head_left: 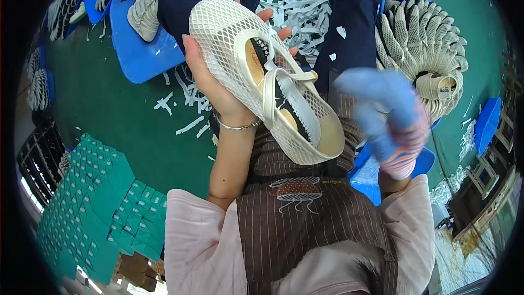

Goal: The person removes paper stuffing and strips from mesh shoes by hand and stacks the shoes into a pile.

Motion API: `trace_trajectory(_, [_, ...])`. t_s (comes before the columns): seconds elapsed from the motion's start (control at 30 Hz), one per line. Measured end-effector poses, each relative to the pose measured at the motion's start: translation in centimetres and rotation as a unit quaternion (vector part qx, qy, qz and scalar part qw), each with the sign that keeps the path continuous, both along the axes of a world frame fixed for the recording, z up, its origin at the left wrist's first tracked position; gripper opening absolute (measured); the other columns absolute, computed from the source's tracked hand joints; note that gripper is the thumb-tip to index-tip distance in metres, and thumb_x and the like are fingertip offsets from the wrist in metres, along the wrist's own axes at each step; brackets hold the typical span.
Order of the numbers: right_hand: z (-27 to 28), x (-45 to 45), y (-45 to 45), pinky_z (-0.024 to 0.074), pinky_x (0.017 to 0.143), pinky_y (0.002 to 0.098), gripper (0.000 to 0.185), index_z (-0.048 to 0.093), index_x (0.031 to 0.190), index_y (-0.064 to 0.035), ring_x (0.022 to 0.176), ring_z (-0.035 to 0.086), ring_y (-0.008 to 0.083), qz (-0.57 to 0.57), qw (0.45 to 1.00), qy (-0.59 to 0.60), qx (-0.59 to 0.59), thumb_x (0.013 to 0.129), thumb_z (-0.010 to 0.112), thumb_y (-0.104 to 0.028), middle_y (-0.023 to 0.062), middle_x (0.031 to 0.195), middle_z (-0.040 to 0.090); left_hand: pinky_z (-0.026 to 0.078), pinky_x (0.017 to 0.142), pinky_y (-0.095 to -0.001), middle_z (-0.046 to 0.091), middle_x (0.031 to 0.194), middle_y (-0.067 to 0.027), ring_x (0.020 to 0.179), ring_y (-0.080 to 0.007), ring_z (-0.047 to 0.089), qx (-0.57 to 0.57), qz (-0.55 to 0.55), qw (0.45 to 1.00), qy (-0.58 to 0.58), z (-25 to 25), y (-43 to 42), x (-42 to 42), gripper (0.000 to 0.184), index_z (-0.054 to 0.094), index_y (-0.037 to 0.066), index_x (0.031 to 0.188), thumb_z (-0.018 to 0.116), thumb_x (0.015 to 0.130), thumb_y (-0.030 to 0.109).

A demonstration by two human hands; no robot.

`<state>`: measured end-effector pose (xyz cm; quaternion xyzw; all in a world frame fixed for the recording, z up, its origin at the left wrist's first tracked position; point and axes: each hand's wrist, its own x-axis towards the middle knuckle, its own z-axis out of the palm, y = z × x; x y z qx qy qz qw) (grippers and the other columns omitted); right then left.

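A cream mesh shoe (229,49) with a strap lies tilted across my left hand (224,95), its toe toward the upper left. My left palm and fingers wrap around the shoe from beneath. A white strip with a jagged edge (299,106) shows in the shoe's opening. Right of the shoe, apart from it, is my right hand (390,114) in a blue glove with an orange-striped cuff. Motion blurs its fingers, and whether it holds anything cannot be made out.
Blue trays (144,57) with cream shoes stand at the upper left. A ring of stacked cream shoes (420,43) is at the right. White scraps (300,8) litter the green floor (147,131). Stacked green boxes (90,186) stand at the lower left.
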<state>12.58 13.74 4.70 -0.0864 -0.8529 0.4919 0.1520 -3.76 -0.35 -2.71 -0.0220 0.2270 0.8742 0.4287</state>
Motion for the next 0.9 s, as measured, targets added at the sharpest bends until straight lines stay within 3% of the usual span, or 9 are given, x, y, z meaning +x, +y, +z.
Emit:
trace_trajectory(0.13, [-1.5,-1.1,-2.7,0.0444,0.062,0.0314,0.035,0.062,0.109,-0.0035,0.07,0.058,0.0257,0.13,0.981,-0.074,0.122,0.073,0.061,-0.005,0.0096,0.113,0.063,0.053,0.077,-0.0545,0.047,0.13,-0.0235,0.104,-0.0398,0.059,-0.107,0.003,0.992,0.072,0.9,0.7,0.5,0.084,0.031,0.009,0.142,0.027,0.084,0.071])
trace_trajectory(0.2, [-2.1,-2.3,-3.2,0.0408,0.054,0.0327,0.041,0.059,0.115,-0.0052,0.058,0.051,0.0251,0.113,0.962,-0.047,0.246,0.074,0.06,-0.01,0.01,0.102,0.061,0.053,0.077,-0.054,0.047,0.13,-0.0238,0.103,-0.0398,0.06,-0.091,0.002,0.993,0.072,1.1,1.2,1.2,0.085,0.031,0.009,0.142,0.027,0.084,0.071])
trace_trajectory(0.23, [-1.7,-3.3,-3.8,0.039,0.05,0.0332,0.039,0.059,0.113,-0.0044,0.053,0.048,0.0221,0.037,0.96,-0.041,0.273,0.075,0.058,-0.011,0.0102,0.091,0.059,0.053,0.077,-0.0535,0.047,0.13,-0.024,0.103,-0.0397,0.06,-0.078,0.005,0.994,0.074,1.2,1.3,1.6,0.085,0.031,0.01,0.141,0.027,0.084,0.072])
trace_trajectory(0.37, [-3.2,-3.9,-3.9,0.0397,0.047,0.0298,0.032,0.061,0.105,0.0009,0.052,0.05,0.0193,0.037,0.912,-0.075,0.401,0.074,0.059,-0.008,0.0092,0.081,0.058,0.054,0.076,-0.0492,0.047,0.129,-0.0242,0.102,-0.0389,0.06,-0.05,0.025,0.994,0.096,1.8,1.4,1.9,0.082,0.031,0.01,0.141,0.028,0.086,0.07])
trace_trajectory(0.47, [-3.2,-4.2,-3.7,0.0467,0.053,0.0317,0.032,0.061,0.105,0.0012,0.062,0.059,0.0223,0.031,0.942,-0.064,0.328,0.075,0.058,-0.009,0.0123,0.091,0.063,0.054,0.073,-0.0391,0.05,0.127,-0.0233,0.103,-0.0371,0.059,-0.04,0.039,0.989,0.138,2.1,1.3,2.0,0.071,0.031,0.009,0.14,0.031,0.091,0.061])
trace_trajectory(0.6, [-3.6,-3.3,-3.7,0.0513,0.08,0.0344,0.046,0.054,0.126,-0.0056,0.098,0.062,0.0274,0.053,0.976,-0.1,0.187,0.081,0.057,-0.014,0.0128,0.118,0.06,0.054,0.074,-0.039,0.049,0.128,-0.0235,0.103,-0.0373,0.059,-0.043,0.05,0.988,0.138,2.0,1.4,2.1,0.071,0.031,0.009,0.14,0.031,0.091,0.06])
trace_trajectory(0.7, [-3.3,-4.1,-4.0,0.0532,0.071,0.0244,0.03,0.064,0.107,-0.0023,0.083,0.065,0.0169,0.004,0.984,-0.054,0.172,0.078,0.059,-0.002,0.009,0.101,0.066,0.054,0.074,-0.0393,0.049,0.128,-0.0236,0.103,-0.0374,0.059,-0.041,0.051,0.988,0.137,2.0,1.4,2.1,0.071,0.031,0.009,0.14,0.031,0.091,0.06])
trace_trajectory(0.73, [-4.1,-3.9,-4.3,0.0524,0.07,0.0218,0.032,0.063,0.109,-0.0019,0.081,0.064,0.0148,-0.023,0.992,0.015,0.125,0.077,0.059,-0.001,0.0072,0.098,0.065,0.055,0.074,-0.0398,0.049,0.128,-0.0236,0.103,-0.0374,0.059,-0.039,0.052,0.988,0.14,1.9,1.4,2.1,0.071,0.031,0.009,0.14,0.031,0.091,0.06])
trace_trajectory(0.9, [-3.6,-2.8,-4.2,0.0477,0.059,0.0234,0.031,0.066,0.1,-0.0036,0.067,0.059,0.0148,0.04,0.994,0.042,0.095,0.07,0.062,0.002,0.0052,0.088,0.065,0.054,0.073,-0.0463,0.047,0.129,-0.0251,0.101,-0.0391,0.06,-0.096,0.057,0.983,0.147,2.2,1.2,2.0,0.077,0.029,0.01,0.142,0.027,0.088,0.065])
